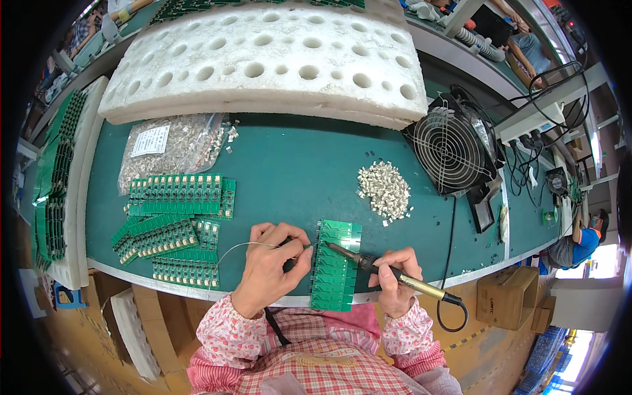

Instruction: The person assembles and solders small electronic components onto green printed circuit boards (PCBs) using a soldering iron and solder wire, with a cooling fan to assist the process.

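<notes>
A green circuit board panel (337, 286) lies in front of me at the table's near edge, a row of pins along its left side. My right hand (399, 280) is closed round a soldering iron (421, 287), whose tip reaches over the panel's upper left part; whether it touches cannot be made out. Beside the panel's left edge, my left hand (273, 266) is closed on thin solder wire (232, 249), which loops out to the left. Something dark also shows in its grip, partly hidden by the fingers.
Populated boards (174, 196) lie stacked at left, below a bag of small parts (172, 161). Loose white connectors (385, 191) form a pile at right, near a fan (449, 145). A white foam block (263, 62) spans the back; more boards (56, 178) stand in foam at far left.
</notes>
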Tool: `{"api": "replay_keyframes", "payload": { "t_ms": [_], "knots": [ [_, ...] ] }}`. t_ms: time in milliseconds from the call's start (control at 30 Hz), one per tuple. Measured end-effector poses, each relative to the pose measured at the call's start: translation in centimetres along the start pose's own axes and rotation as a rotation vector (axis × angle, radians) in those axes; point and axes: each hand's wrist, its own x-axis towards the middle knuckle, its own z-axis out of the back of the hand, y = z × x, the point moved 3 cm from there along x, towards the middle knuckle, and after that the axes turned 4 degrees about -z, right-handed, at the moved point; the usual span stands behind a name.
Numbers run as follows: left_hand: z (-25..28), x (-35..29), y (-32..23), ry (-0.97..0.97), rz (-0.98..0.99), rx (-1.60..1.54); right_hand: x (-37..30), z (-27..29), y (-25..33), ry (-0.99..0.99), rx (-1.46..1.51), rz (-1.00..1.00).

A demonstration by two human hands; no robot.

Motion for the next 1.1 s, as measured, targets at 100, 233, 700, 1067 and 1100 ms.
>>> {"api": "replay_keyframes", "payload": {
  "t_ms": [100,233,700,1067,1100],
  "knots": [
    [0.05,0.01,-0.07,0.000,-0.006,-0.004,0.06,-0.02,-0.01,0.009,0.009,0.007],
    [-0.01,-0.05,-0.06,-0.005,-0.022,-0.004,0.10,-0.18,0.07,0.016,0.008,0.006],
    [-0.19,0.08,0.03,-0.014,-0.029,0.015,0.31,-0.27,-0.09,0.050,0.006,0.010],
    [-0.28,0.05,0.10,-0.038,-0.013,0.002,0.20,0.01,0.00,0.032,-0.003,0.038],
    [-0.25,0.05,0.07,-0.033,-0.008,0.002,0.21,0.04,0.06,0.022,0.003,0.045]
  ]
}}
